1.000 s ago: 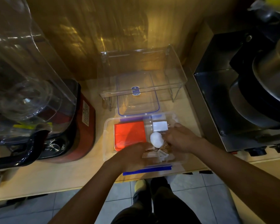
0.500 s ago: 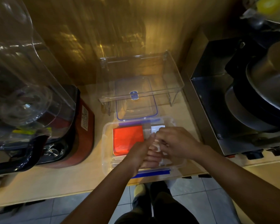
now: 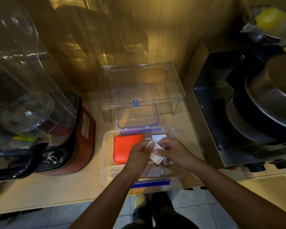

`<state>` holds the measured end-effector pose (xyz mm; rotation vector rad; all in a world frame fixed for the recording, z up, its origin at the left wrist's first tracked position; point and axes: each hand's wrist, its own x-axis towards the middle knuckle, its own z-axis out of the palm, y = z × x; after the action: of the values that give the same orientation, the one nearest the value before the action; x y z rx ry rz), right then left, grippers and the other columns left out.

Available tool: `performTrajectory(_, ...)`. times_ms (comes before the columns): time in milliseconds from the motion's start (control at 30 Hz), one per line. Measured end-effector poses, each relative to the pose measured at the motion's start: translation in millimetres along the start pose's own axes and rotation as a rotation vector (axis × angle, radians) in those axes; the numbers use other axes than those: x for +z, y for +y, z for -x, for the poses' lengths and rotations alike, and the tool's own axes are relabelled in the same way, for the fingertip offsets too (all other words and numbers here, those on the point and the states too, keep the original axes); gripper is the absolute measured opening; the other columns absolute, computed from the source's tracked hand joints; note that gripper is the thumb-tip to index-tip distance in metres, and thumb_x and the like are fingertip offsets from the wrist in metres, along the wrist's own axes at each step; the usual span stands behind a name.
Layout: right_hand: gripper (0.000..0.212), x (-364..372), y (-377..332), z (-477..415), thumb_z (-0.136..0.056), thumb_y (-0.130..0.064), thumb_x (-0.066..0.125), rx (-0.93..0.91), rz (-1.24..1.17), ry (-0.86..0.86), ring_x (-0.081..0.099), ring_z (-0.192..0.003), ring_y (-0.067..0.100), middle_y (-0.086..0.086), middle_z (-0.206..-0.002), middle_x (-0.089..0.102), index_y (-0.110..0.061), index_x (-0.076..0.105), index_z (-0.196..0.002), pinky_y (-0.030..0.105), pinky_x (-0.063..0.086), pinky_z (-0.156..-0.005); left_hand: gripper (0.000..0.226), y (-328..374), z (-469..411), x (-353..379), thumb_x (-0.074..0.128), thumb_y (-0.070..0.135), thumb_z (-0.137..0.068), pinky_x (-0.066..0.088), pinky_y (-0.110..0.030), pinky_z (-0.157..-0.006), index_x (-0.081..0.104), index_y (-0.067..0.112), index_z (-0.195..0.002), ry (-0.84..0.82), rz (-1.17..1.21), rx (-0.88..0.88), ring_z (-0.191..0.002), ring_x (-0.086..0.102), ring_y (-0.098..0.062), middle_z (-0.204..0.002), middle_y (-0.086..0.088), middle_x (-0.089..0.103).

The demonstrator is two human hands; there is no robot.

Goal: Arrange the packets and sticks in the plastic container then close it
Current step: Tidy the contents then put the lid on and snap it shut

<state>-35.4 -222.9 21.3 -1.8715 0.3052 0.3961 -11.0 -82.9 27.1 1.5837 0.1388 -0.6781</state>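
Packets, small, white and creased, were pinched between the left hand and right hand above the clear plastic container, which held an orange packet and pale sticks. Its blue-edged lid lay just behind it. The container's front rim reached the surface edge, with bare room to its left.
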Motion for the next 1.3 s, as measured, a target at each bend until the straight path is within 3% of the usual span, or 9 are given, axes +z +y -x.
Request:
performTrajectory(200, 0.031, -4.9, -6.6, -3.0, -0.079, -0.002, 0.071, -0.077, -0.014, -0.027, 0.048, -0.049, -0.002, -0.005, -0.059, 0.051, -0.021, 0.056, -0.058, 0.014, 0.04, -0.051, 0.026, 5.3, -2.6, -5.2, 0.066, -0.003, -0.08, 0.05, -0.013, -0.056, 0.072, 0.017, -0.064, 0.09, 0.059, 0.102, -0.056, 0.062, -0.002, -0.062, 0.007, 0.069)
performTrajectory(400, 0.022, -4.8, -9.9, -5.6, -0.077, 0.001, 0.07, -0.146, -0.24, 0.057, 0.063, -0.061, 0.006, -0.001, -0.066, 0.068, -0.019, 0.071, -0.069, 0.015, 0.05, -0.059, 0.012, 11.4, -5.2, -8.7, 0.069, 0.003, -0.079, 0.049, -0.027, -0.065, 0.064, 0.011, -0.072, 0.099, 0.051, 0.143, -0.068, 0.059, -0.017, -0.073, -0.012, 0.064)
performTrajectory(567, 0.019, -9.3, -8.5, -11.2, -0.079, -0.002, 0.069, -0.098, -0.331, 0.071, 0.066, -0.056, 0.002, -0.008, -0.059, 0.072, -0.019, 0.071, -0.071, 0.013, 0.052, -0.054, 0.012, 8.2, -4.6, -7.1, 0.061, 0.002, -0.085, 0.053, -0.027, -0.062, 0.068, 0.008, -0.078, 0.14, 0.234, 0.046, -0.071, 0.062, -0.022, -0.073, -0.006, 0.07)
performTrajectory(633, 0.014, -7.9, -4.8, -12.7, -0.083, -0.011, 0.067, -0.105, -0.135, 0.08, 0.063, -0.061, 0.004, -0.007, -0.064, 0.071, -0.021, 0.069, -0.073, 0.014, 0.05, -0.056, 0.01, 7.9, -6.1, -7.6, 0.057, 0.004, -0.088, 0.051, -0.035, -0.071, 0.065, 0.004, -0.084, 0.19, 0.337, 0.0, -0.079, 0.06, -0.027, -0.084, -0.017, 0.066)
performTrajectory(733, 0.011, -18.8, 5.9, -17.9, -0.082, -0.024, 0.059, -0.269, 1.004, 0.068, 0.057, -0.094, 0.019, 0.003, -0.097, 0.067, -0.018, 0.065, -0.09, 0.031, 0.04, -0.082, 0.012, 7.1, -9.8, -10.6, 0.053, 0.004, -0.091, 0.052, -0.04, -0.076, 0.062, 0.005, -0.083, 0.261, 0.34, -0.053, -0.08, 0.061, -0.029, -0.087, -0.016, 0.065)
performTrajectory(800, 0.021, -23.2, 14.6, -19.1, -0.082, -0.025, 0.057, -0.275, 1.371, -0.068, 0.049, -0.109, 0.024, 0.007, -0.111, 0.063, -0.016, 0.062, -0.1, 0.036, 0.031, -0.093, 0.014, 4.2, -9.5, -12.7, 0.055, 0.003, -0.091, 0.054, -0.038, -0.07, 0.063, 0.008, -0.08, 0.301, 0.312, -0.065, -0.074, 0.063, -0.027, -0.082, -0.013, 0.067)
performTrajectory(1033, 0.033, 0.1, 31.8, -34.8, -0.095, -0.023, 0.044, -0.226, 1.65, -0.149, 0.04, -0.129, 0.032, 0.012, -0.129, 0.057, -0.008, 0.055, -0.122, 0.048, 0.014, -0.115, 0.012, -4.5, -1.4, -17.1, 0.057, 0.004, -0.089, 0.057, -0.033, -0.062, 0.067, 0.009, -0.084, 0.362, 0.275, -0.101, -0.069, 0.067, -0.022, -0.078, -0.008, 0.07)
performTrajectory(1167, 0.035, 0.6, 28.9, -37.7, -0.086, -0.022, 0.052, -0.321, 1.701, -0.177, 0.053, -0.108, 0.033, 0.02, -0.109, 0.065, 0.001, 0.053, -0.113, 0.042, 0.027, -0.104, 0.019, -3.5, 2.6, -18.9, 0.048, 0.001, -0.093, 0.055, -0.035, -0.068, 0.065, 0.008, -0.087, 0.346, 0.235, -0.102, -0.073, 0.065, -0.023, -0.08, -0.008, 0.068)
performTrajectory(1300, 0.037, -0.7, 23.2, -31.9, -0.071, -0.041, 0.067, -0.364, 1.709, -0.123, 0.057, -0.104, 0.03, 0.01, -0.1, 0.065, -0.014, 0.071, -0.095, 0.04, 0.037, -0.098, 0.021, -3.5, 3.7, -21.1, 0.047, -0.002, -0.093, 0.054, -0.037, -0.072, 0.064, 0.009, -0.085, 0.337, 0.236, -0.111, -0.073, 0.063, -0.025, -0.079, -0.01, 0.066)
